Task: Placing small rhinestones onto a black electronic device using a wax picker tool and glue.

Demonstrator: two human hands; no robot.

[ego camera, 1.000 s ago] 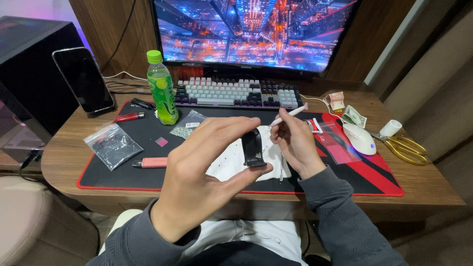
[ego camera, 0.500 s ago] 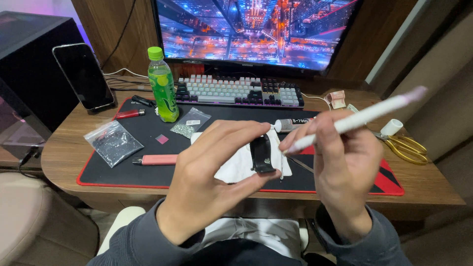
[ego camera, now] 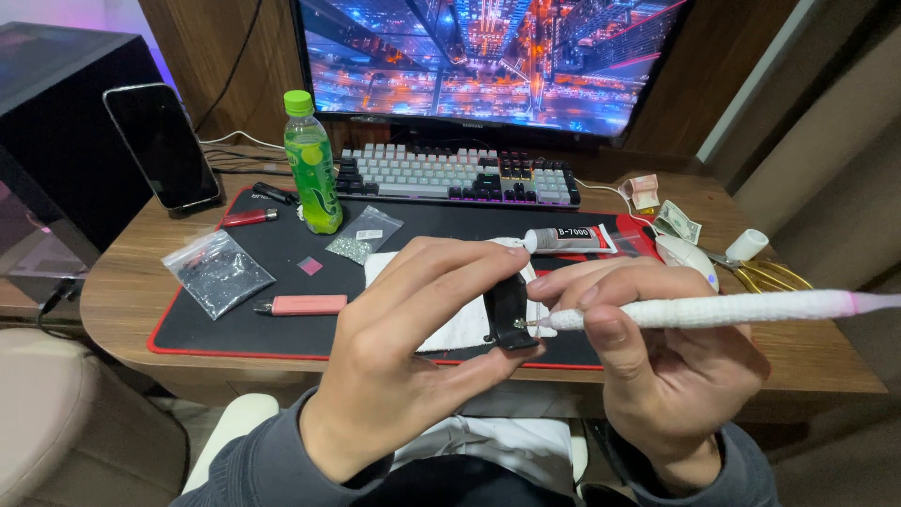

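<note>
A small black piece (ego camera: 510,310) is pinched in the left hand (ego camera: 404,366); a white pen-like tool (ego camera: 713,310), its tip touching the piece, is gripped by the right hand (ego camera: 676,366); a glue tube (ego camera: 568,240) is seen behind on the counter (ego camera: 122,282).

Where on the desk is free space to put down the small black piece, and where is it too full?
Bare mat lies between the green bottle, the pink cutter and the white cloth. Bare wood shows left of the bag of beads. The right end is crowded: glue tube, banknotes, scissors.
</note>
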